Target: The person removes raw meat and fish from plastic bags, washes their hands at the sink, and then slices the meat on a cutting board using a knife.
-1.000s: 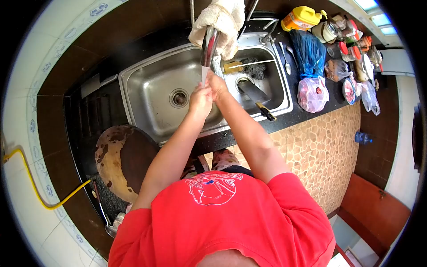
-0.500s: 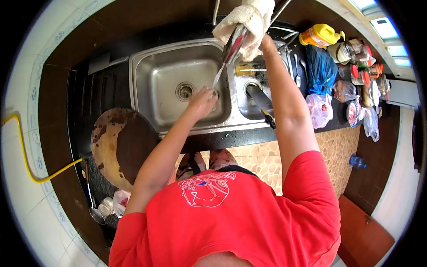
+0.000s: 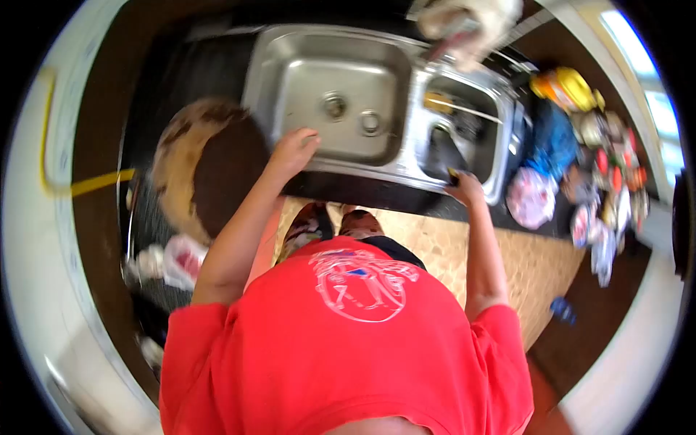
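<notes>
My right hand [image 3: 465, 190] is wrapped round the dark handle of a knife. Its broad blade [image 3: 444, 154] leans down into the small right basin [image 3: 484, 148] of the steel sink. Over the front left edge of the large basin [image 3: 290, 87], my left hand [image 3: 294, 152] has its fingers curled together, slightly blurred, and nothing shows in them. A small round object [image 3: 370, 122] lies on the large basin's floor beside the drain [image 3: 334, 106]. Above the divider hangs a pale cloth [image 3: 478, 25] draped on the tap, both smeared by motion.
A round wooden chopping board [image 3: 228, 174] lies left of the sink. To the right are a blue bag [image 3: 552, 145], a pink-and-white bag [image 3: 531, 197], a yellow bottle [image 3: 565, 90] and several jars. A yellow hose [image 3: 101, 183] runs along the left wall.
My right hand has come down from the tap to the knife handle. My left hand has drawn back toward the front left rim. The water stream no longer shows. The view has shifted.
</notes>
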`<act>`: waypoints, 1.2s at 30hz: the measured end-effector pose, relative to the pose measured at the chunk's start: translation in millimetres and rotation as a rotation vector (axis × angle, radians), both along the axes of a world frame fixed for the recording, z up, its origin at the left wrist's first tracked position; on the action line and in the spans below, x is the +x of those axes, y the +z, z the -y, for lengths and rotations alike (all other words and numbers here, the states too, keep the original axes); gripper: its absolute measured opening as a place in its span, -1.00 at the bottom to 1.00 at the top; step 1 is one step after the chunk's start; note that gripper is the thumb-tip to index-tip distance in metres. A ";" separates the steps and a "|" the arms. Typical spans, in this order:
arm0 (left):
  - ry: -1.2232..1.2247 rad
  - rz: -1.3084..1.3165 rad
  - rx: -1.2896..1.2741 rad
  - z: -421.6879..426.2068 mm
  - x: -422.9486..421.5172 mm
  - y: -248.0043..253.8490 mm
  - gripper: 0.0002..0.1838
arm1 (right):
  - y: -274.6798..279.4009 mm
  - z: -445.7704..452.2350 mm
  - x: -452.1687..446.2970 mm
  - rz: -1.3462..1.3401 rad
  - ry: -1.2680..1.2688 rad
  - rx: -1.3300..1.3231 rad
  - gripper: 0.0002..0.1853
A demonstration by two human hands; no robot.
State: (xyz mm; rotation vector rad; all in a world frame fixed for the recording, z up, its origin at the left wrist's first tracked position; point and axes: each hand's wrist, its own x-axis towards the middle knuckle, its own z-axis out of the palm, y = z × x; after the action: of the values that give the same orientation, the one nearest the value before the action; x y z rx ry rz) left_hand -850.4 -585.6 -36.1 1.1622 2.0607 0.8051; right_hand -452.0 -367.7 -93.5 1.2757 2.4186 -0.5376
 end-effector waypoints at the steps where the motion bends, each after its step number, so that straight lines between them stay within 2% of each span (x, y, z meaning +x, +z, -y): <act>1: 0.023 -0.099 0.080 22.1 -3.5 -2.7 -0.71 | -6.6 -7.0 -0.6 0.024 -0.007 -0.074 -0.50; 2: 0.023 -0.107 0.030 41.9 -9.0 5.6 -0.71 | -16.6 -15.5 -2.2 -0.022 -0.031 -0.173 -0.45; 3: 0.017 -0.108 -0.019 62.2 -12.7 17.6 -0.70 | -41.9 -26.3 9.2 0.004 0.025 -0.120 -0.39; 4: 0.064 -0.117 -0.044 80.5 -13.1 28.5 -0.70 | -42.0 -32.0 5.2 0.072 -0.049 -0.232 -0.35; 6: 0.136 -0.192 -0.055 115.3 -16.4 44.0 -0.73 | -37.2 -32.2 2.4 -0.010 -0.062 -0.174 -0.43; 7: 0.179 -0.207 -0.073 136.6 -19.9 48.5 -0.73 | -56.8 -46.0 6.8 0.055 -0.105 -0.250 -0.51; 8: 0.261 -0.251 -0.015 158.9 -23.9 50.7 -0.74 | -75.2 -51.6 16.5 -0.002 -0.047 -0.058 -0.60; 9: 0.334 -0.291 0.046 180.3 -24.8 52.4 -0.75 | -55.4 -48.0 8.4 -0.069 -0.071 -0.039 -0.66; 11: 0.522 -0.335 -0.155 225.9 -29.4 66.5 -0.77 | -79.3 -76.7 33.7 -0.104 -0.083 -0.074 -0.71; 12: 0.605 -0.355 -0.213 252.2 -33.4 65.5 -0.76 | -48.4 -69.0 30.1 -0.178 -0.215 -0.229 -0.69; 13: 0.684 -0.372 -0.270 278.2 -37.0 59.5 -0.75 | -13.5 -46.1 23.1 -0.301 -0.164 -0.055 -0.68; 14: 0.688 -0.366 -0.277 304.6 -41.9 52.1 -0.75 | 2.8 -32.1 27.2 -0.442 -0.284 -0.099 -0.65; 15: 0.738 -0.332 -0.404 330.5 -47.7 41.7 -0.76 | 36.3 -9.5 19.7 -0.481 -0.617 -0.258 -0.64; 16: 0.778 -0.296 -0.531 355.6 -52.3 29.4 -0.77 | 56.5 7.6 17.8 -0.624 -0.793 -0.393 -0.59; 17: 0.755 -0.290 -0.536 383.4 -56.0 9.1 -0.77 | 67.1 26.1 20.1 -0.772 -0.976 -0.521 -0.53; 19: 0.693 -0.451 -0.321 421.6 -66.6 -31.5 -0.82 | 67.0 47.1 17.1 -0.683 -0.836 -0.349 -0.47; 20: 0.640 -0.564 -0.271 426.4 -65.4 -31.4 -0.72 | 105.1 78.8 -21.5 -0.505 -0.632 -0.130 -0.41; 21: 0.628 -0.551 -0.268 428.9 -69.2 -29.8 -0.72 | 114.8 93.4 -36.7 -0.434 -0.409 0.016 -0.38; 22: 0.564 -0.718 -0.247 430.6 -72.5 -25.7 -0.61 | 115.3 107.3 -47.7 -0.567 -0.514 -0.105 -0.38; 23: 0.499 -0.883 -0.225 435.9 -74.0 -25.8 -0.50 | 118.4 126.9 -68.5 -0.735 -0.514 -0.199 -0.39; 24: 0.437 -0.877 -0.278 448.7 -82.6 -32.1 -0.35 | 118.9 141.2 -87.2 -0.719 -0.477 -0.223 -0.40; 25: 0.434 -0.859 -0.284 453.7 -85.9 -31.4 -0.35 | 99.3 150.9 -99.5 -0.810 -0.344 -0.159 -0.40; 26: 0.478 -0.644 -0.489 453.8 -90.3 -24.8 -0.34 | 103.7 174.1 -131.2 -0.855 -0.286 -0.192 -0.40; 27: 0.511 -0.428 -0.682 455.3 -96.8 -23.3 -0.31 | 113.6 201.0 -166.0 -0.780 -0.227 -0.138 -0.43; 28: 0.512 -0.366 -0.604 460.1 -104.8 -27.0 -0.29 | 113.3 217.8 -193.8 -0.744 -0.148 -0.130 -0.47; 29: 0.497 -0.365 -0.597 461.2 -112.5 -28.7 -0.29 | 103.8 230.9 -219.4 -0.736 -0.119 -0.117 -0.49; 30: 0.463 -0.363 -0.612 461.3 -120.1 -27.4 -0.30 | 101.0 243.8 -247.8 -0.785 0.068 0.003 -0.50; 31: 0.427 -0.361 -0.629 461.2 -126.8 -24.0 -0.30 | 91.6 255.0 -269.9 -0.672 0.131 0.151 -0.52; 33: 0.388 -0.308 -0.633 460.4 -139.4 -19.6 -0.30 | 80.7 274.3 -308.8 -0.619 0.287 0.261 -0.51; 35: 0.270 -0.396 -0.687 469.7 -153.2 -30.5 -0.29 | 67.5 288.9 -337.3 -0.481 0.341 0.287 -0.49; 36: 0.269 -0.325 -0.815 462.7 -154.8 -20.9 -0.30 | 61.2 294.6 -346.9 -0.484 0.377 0.295 -0.49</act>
State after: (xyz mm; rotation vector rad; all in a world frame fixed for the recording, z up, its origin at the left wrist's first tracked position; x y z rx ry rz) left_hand -1005.1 -1048.3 -57.0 0.5798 2.4722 -0.1646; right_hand -799.0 -662.3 -32.3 0.8117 3.1436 -0.4264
